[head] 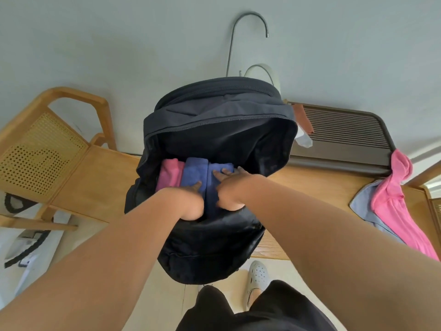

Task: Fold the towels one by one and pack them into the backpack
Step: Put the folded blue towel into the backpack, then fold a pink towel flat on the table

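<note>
A black backpack (214, 130) stands unzipped on the wooden table (317, 187), its mouth facing me. Inside stand a folded pink towel (169, 174) at the left and two folded blue towels (194, 173) beside it. Both my hands are in the opening. My left hand (191, 201) presses on the gap between the two blue towels; its fingers go down out of sight. My right hand (229, 187) lies with straight fingers on the right blue towel (219, 168). A pink towel (393, 206) and a light blue towel (365, 206) lie unfolded at the table's right end.
A wooden chair (47, 149) with a cane back stands at the left. A grey slatted appliance (343, 134) sits behind the table at the right. A metal hook (248, 22) hangs on the wall. My leg and a white shoe (257, 280) are below.
</note>
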Demonstrator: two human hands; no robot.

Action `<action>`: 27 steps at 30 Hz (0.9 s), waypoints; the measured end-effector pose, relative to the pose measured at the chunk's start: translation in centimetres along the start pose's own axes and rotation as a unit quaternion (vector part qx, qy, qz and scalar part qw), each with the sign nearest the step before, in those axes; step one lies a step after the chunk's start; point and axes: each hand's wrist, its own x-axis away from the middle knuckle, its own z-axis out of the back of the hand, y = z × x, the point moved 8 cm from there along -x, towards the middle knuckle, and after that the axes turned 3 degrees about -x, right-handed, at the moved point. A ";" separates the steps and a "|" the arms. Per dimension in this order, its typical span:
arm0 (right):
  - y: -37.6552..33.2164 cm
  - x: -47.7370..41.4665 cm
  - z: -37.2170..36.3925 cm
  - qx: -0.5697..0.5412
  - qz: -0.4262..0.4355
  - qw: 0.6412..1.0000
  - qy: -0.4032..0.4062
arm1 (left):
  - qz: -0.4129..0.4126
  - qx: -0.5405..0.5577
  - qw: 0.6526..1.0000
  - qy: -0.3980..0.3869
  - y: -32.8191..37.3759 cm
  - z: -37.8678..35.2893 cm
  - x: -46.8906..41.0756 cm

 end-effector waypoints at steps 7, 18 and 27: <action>0.0 -0.5 -0.3 -0.026 -0.005 1.000 -0.006 | -0.010 0.012 0.999 0.042 -0.8 -0.7 -1.5; 3.1 9.2 -0.7 -0.272 0.052 0.882 0.382 | 0.000 0.175 0.926 0.335 3.6 5.3 5.8; 17.7 17.2 -10.2 -0.350 -0.138 0.770 0.516 | -0.206 0.199 0.834 0.472 18.4 10.0 9.9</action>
